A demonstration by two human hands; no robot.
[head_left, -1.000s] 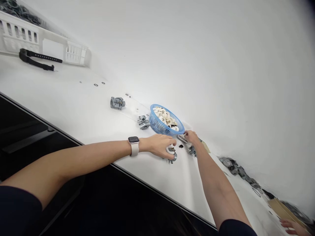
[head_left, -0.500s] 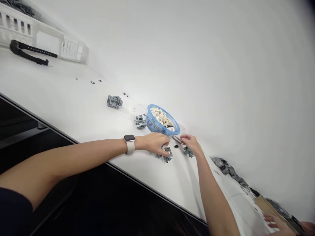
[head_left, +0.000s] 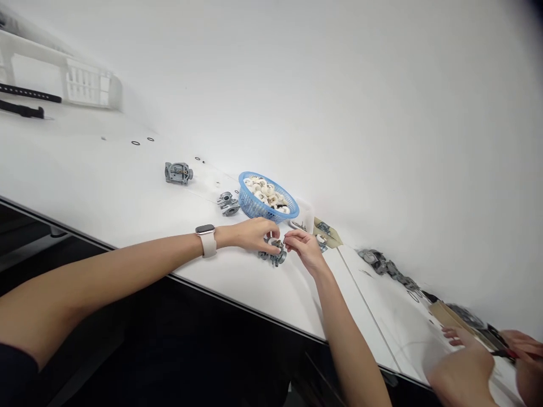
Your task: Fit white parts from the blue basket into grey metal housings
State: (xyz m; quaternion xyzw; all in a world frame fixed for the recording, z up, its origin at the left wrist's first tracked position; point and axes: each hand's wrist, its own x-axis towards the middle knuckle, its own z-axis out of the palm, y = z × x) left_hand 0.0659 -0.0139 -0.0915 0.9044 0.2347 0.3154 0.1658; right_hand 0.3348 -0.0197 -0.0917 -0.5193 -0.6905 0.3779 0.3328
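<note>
My left hand (head_left: 257, 233), with a watch on its wrist, grips a grey metal carburetor body (head_left: 278, 258) on the white table. My right hand (head_left: 304, 247) is just right of it, thumb and fingers pinched together beside the carburetor's upper side. What the pinch holds is too small to make out. Behind my hands stands a blue plastic basket (head_left: 246, 204) full of white plastic pieces (head_left: 267, 192). Just beyond my right hand are small metal parts (head_left: 299, 225). Another carburetor body (head_left: 229, 204) lies left of the basket, and a further carburetor (head_left: 179, 173) sits farther left.
Black rings (head_left: 136, 143) lie scattered at the left, before a white plastic basket (head_left: 91, 85) and black straps (head_left: 25, 93). A brown packet (head_left: 331, 233) is right of my right hand. Farther right are grey metal parts (head_left: 384, 265) and another person's hands (head_left: 462, 356).
My right hand has moved from the parts beside the basket to the carburetor in my left hand. The view has shifted, showing more of the other person's hands.
</note>
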